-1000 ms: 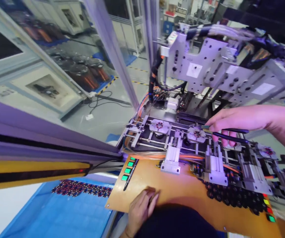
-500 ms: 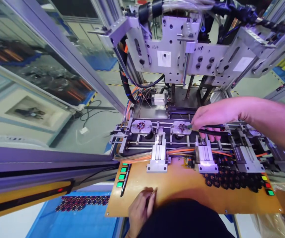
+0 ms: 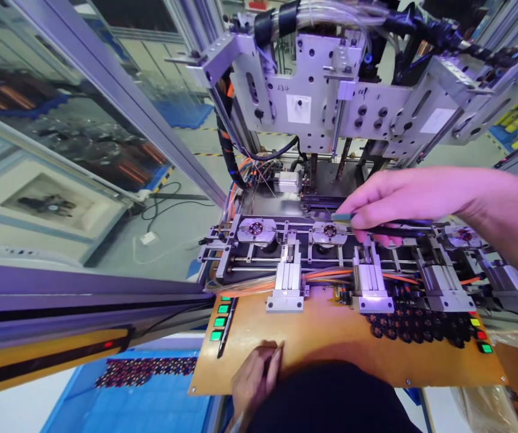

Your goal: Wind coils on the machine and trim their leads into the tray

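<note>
My right hand point(image 3: 385, 201) reaches in from the right and is closed around a dark-handled plier-like tool point(image 3: 394, 228). The tool's tip hovers just above and to the right of a round metal fixture point(image 3: 330, 232) holding a small ring part. A second such fixture point(image 3: 256, 229) sits to its left. My left hand point(image 3: 256, 379) rests curled on the near edge of the tan panel point(image 3: 322, 337), fingers closed; what it holds, if anything, is hidden.
A grey perforated machine head point(image 3: 313, 96) with cables hangs over the fixtures. Several small dark parts point(image 3: 416, 328) lie on the panel's right. Green buttons point(image 3: 220, 319) sit at its left. A blue tray point(image 3: 151, 391) with dark parts lies lower left. A glass guard point(image 3: 83, 138) stands left.
My right hand with the tool has lifted slightly off the middle fixture. The camera view swung from tilted left to square on the machine. My left hand stayed put.
</note>
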The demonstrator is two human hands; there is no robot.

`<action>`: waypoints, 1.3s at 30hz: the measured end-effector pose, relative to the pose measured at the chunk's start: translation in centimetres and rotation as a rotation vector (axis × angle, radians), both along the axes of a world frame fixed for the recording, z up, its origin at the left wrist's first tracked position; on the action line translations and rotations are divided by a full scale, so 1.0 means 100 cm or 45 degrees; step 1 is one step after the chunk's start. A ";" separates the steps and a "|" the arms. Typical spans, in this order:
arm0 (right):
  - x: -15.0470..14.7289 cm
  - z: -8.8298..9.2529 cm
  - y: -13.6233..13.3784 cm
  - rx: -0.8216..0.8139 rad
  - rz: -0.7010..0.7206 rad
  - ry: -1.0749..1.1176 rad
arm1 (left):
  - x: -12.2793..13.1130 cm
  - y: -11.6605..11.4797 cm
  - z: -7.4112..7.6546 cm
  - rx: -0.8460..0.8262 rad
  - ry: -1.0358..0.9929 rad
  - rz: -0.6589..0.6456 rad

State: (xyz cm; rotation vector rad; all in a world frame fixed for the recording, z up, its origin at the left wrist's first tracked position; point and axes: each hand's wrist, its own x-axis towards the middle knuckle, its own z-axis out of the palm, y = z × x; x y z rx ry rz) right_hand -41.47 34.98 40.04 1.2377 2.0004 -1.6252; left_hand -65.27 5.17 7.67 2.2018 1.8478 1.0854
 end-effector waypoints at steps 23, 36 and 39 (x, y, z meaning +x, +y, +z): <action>0.121 -0.014 -0.001 -0.016 -0.081 -0.480 | -0.001 0.005 -0.001 0.130 0.220 0.016; 0.121 -0.017 0.002 -0.061 -0.108 -0.249 | -0.001 0.001 -0.002 -0.001 0.226 0.042; 0.131 -0.007 0.001 0.072 -0.182 -0.017 | -0.004 0.000 -0.004 0.036 0.240 0.042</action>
